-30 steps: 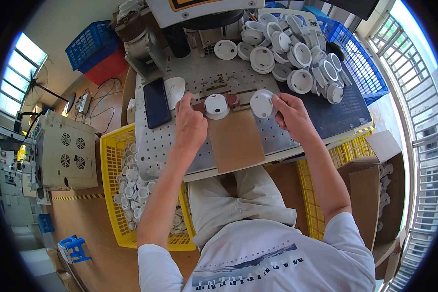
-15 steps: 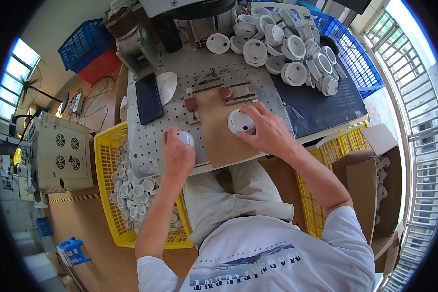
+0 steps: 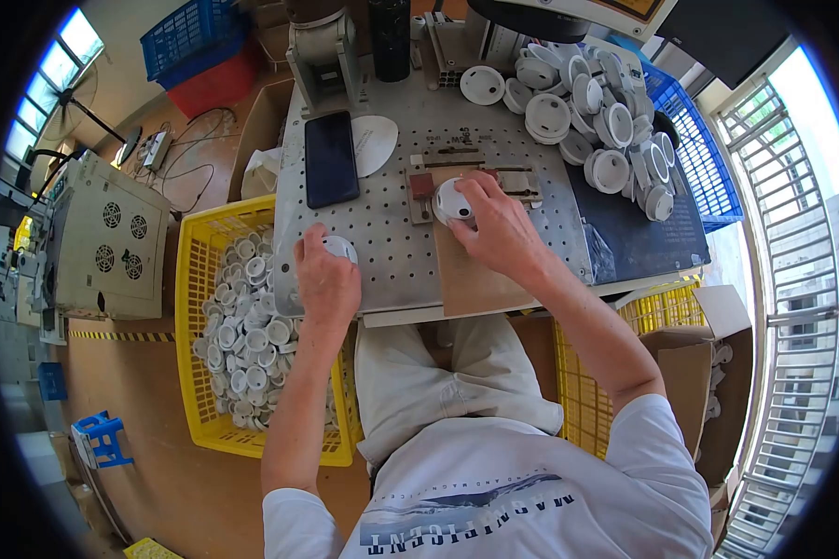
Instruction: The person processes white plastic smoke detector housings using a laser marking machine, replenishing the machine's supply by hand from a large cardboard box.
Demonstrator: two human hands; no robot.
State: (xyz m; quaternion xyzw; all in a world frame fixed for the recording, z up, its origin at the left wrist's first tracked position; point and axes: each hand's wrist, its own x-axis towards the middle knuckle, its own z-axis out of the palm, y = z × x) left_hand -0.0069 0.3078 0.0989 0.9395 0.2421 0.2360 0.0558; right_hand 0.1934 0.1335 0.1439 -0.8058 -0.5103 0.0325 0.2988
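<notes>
My right hand (image 3: pixel 502 226) grips a white round plastic cap (image 3: pixel 449 201) with dark holes in its face, thumb and fingers around its edge. That cap is between the red-brown pads of a small metal fixture (image 3: pixel 421 188), over a brown board (image 3: pixel 471 270); my hand covers part of the fixture's right side. My left hand (image 3: pixel 329 284) is closed on another white round cap (image 3: pixel 341 248), low over the perforated metal table (image 3: pixel 382 270) near its front left.
Many white caps (image 3: pixel 611 126) are heaped on a dark box (image 3: pixel 634 242) at right. A phone (image 3: pixel 331 160) lies beside a white disc (image 3: pixel 375 146). A yellow crate (image 3: pixel 191 373) of white parts stands at left, a cardboard box (image 3: pixel 685 391) at right.
My right hand has carried its cap forward and left, in between the fixture's pads. The left hand with its cap has shifted left across the table. The view has turned slightly.
</notes>
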